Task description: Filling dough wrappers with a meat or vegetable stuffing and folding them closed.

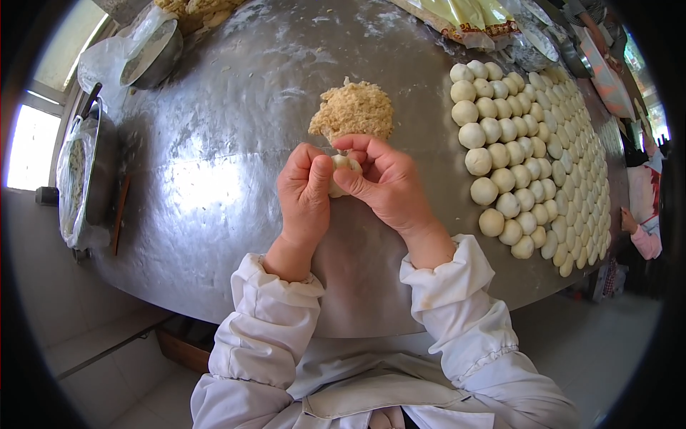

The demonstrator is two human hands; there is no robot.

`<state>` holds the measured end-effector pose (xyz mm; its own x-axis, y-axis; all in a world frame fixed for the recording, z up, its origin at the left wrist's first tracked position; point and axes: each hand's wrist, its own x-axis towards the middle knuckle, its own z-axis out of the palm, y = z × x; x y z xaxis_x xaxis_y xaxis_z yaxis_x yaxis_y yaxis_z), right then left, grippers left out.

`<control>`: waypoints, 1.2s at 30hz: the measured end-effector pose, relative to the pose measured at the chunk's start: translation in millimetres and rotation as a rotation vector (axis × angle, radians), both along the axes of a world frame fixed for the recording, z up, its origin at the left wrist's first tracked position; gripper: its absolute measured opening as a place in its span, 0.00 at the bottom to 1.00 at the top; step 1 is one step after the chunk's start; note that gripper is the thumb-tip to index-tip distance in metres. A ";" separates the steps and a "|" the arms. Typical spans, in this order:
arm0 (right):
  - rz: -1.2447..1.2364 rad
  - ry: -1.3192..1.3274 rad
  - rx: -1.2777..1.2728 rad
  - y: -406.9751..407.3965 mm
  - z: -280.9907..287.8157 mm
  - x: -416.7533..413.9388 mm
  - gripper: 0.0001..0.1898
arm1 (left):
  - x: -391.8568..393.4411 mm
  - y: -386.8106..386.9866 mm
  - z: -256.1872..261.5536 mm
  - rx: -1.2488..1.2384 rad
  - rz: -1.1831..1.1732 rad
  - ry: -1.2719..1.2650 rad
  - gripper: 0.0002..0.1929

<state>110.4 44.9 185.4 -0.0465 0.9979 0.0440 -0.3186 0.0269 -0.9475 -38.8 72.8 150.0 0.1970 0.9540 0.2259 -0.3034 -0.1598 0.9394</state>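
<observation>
A small piece of pale dough is held between my two hands, above the near middle of a steel table. My left hand pinches its left side with thumb and bent fingers. On the right, my right hand grips it with the thumb across its front and the fingers curled at the top. Just beyond my fingertips lies a mound of crumbly tan filling. Many round dough balls are laid out in close rows at the right.
A metal bowl with whitish contents and a plastic-lined metal tray stand at the left, near a thin brown stick. Tan dough sits at the far left edge, a yellow plastic bag at the far right. Other people are beyond the right edge.
</observation>
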 end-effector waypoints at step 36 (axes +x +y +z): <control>-0.444 -0.232 0.356 6.0 -12.5 3.7 0.12 | 13.7 -3.7 4.8 -0.071 0.071 -0.041 0.19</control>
